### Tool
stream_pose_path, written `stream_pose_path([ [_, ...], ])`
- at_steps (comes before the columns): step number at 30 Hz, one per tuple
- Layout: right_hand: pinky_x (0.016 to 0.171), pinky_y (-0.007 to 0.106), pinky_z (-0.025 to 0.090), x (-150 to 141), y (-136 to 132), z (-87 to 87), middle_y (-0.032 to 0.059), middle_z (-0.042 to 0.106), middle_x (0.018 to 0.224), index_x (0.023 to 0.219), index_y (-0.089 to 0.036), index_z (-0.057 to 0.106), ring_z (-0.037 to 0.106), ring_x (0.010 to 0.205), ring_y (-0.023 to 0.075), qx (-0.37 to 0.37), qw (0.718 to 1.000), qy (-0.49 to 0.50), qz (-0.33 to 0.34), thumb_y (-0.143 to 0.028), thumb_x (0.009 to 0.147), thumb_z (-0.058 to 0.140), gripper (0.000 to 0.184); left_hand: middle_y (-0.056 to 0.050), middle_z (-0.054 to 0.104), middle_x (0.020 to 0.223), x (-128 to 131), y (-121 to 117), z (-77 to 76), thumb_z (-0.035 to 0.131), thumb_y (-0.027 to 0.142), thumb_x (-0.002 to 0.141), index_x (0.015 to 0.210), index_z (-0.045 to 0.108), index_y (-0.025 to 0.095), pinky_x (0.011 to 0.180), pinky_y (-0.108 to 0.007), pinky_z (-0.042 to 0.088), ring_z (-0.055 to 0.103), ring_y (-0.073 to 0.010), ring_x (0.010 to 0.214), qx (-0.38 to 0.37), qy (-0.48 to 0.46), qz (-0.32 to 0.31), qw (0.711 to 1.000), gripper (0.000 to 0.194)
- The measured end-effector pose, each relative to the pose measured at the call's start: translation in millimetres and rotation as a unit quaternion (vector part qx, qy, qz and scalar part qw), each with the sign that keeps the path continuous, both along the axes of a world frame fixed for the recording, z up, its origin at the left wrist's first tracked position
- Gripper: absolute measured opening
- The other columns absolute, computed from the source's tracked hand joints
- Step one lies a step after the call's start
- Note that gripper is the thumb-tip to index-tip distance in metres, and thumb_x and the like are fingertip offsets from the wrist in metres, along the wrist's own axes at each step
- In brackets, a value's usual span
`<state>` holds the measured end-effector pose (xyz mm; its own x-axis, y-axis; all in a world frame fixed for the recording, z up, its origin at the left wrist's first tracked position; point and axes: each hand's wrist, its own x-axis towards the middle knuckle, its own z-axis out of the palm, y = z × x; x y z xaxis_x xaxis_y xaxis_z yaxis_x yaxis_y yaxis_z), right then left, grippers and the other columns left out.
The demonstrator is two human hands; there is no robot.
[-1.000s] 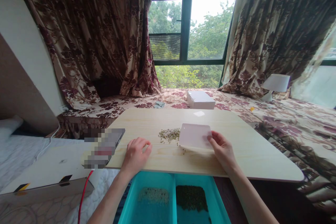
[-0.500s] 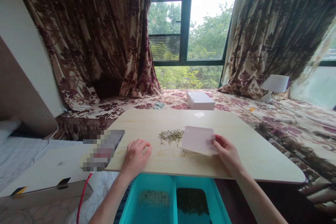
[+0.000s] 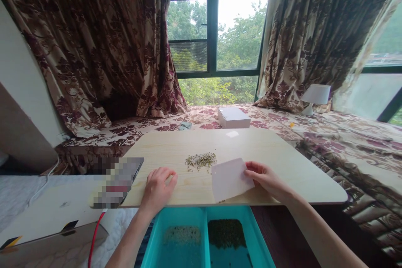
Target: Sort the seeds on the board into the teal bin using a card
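My right hand (image 3: 262, 178) pinches the right edge of a thin, pale plastic scraper (image 3: 230, 179) with a small hole in one corner. The scraper is tilted, its lower edge at the front of the wooden table (image 3: 301, 180). A few small grains show by that lower edge. Just behind and left of it lies a loose heap of small greenish-brown grains (image 3: 201, 161). My left hand (image 3: 159, 186) rests on the tabletop, fingers loosely curled and thumb apart, with nothing visible in it. Below the front edge stands a turquoise two-part bin (image 3: 206, 234).
The bin's left compartment has whitish grains (image 3: 184, 235), the right one dark green grains (image 3: 226, 233). A partly blurred flat device (image 3: 121, 182) with a red cable (image 3: 96, 234) lies at the table's left edge. Behind the table are a white box (image 3: 234, 118) and a lamp (image 3: 315, 94).
My right hand has drawn the scraper toward the table's front edge and turned it. The scraper now sits apart from most of the heap. My left hand stays resting; the view has shifted slightly.
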<state>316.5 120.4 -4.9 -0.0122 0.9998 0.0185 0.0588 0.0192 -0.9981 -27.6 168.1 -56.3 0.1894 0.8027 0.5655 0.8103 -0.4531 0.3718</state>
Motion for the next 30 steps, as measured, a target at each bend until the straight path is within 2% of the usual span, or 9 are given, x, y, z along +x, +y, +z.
stream_pose_path([
  [3, 0.054, 0.025, 0.046, 7, -5, -0.8, 0.0035, 0.072, 0.075, 0.08, -0.018, 0.072, 0.062, 0.063, 0.0167, -0.004, 1.0, -0.001, 0.003, -0.041, 0.062, 0.075, 0.03, -0.003, 0.066, 0.086, 0, 0, -0.6, 0.046, 0.033, 0.084, 0.08, 0.063, 0.024, 0.09, -0.04, 0.042, 0.059, -0.021, 0.088, -0.003, -0.002, 0.003, 1.0, 0.019],
  [8, 0.06, 0.028, 0.049, 3, 11, -6.3, 0.0069, 0.074, 0.084, 0.085, -0.019, 0.071, 0.065, 0.069, 0.0189, 0.064, 0.989, 0.043, -0.125, -0.048, 0.058, 0.078, 0.041, -0.003, 0.066, 0.086, 2, -1, 2.7, 0.045, 0.032, 0.086, 0.079, 0.061, 0.023, 0.091, -0.042, 0.04, 0.058, -0.021, 0.088, -0.017, -0.005, -0.001, 1.0, 0.019],
  [11, 0.061, 0.03, 0.05, -7, 22, -8.1, 0.0069, 0.074, 0.081, 0.083, -0.019, 0.069, 0.066, 0.07, 0.0213, 0.082, 0.983, 0.048, -0.157, -0.05, 0.057, 0.078, 0.041, -0.003, 0.066, 0.086, 2, -2, 4.3, 0.046, 0.031, 0.085, 0.079, 0.061, 0.023, 0.092, -0.042, 0.04, 0.058, -0.0208, 0.087, -0.017, -0.005, -0.001, 1.0, 0.018],
  [20, 0.059, 0.03, 0.05, -23, 37, -15.2, 0.0051, 0.073, 0.073, 0.081, -0.02, 0.069, 0.067, 0.072, 0.0226, 0.104, 0.984, 0.001, -0.142, -0.051, 0.061, 0.073, 0.037, -0.003, 0.066, 0.084, 3, -3, 5.6, 0.046, 0.031, 0.084, 0.077, 0.061, 0.023, 0.088, -0.04, 0.042, 0.059, -0.0209, 0.085, -0.007, -0.001, 0.009, 1.0, 0.018],
  [30, 0.056, 0.029, 0.05, -25, 48, -22.6, 0.0046, 0.074, 0.077, 0.078, -0.02, 0.068, 0.067, 0.07, 0.0212, 0.096, 0.986, 0.036, -0.136, -0.044, 0.057, 0.076, 0.032, -0.002, 0.066, 0.084, 3, -3, 5.2, 0.047, 0.03, 0.084, 0.077, 0.061, 0.023, 0.088, -0.04, 0.042, 0.06, -0.0207, 0.086, -0.009, 0.0, 0.004, 1.0, 0.017],
])
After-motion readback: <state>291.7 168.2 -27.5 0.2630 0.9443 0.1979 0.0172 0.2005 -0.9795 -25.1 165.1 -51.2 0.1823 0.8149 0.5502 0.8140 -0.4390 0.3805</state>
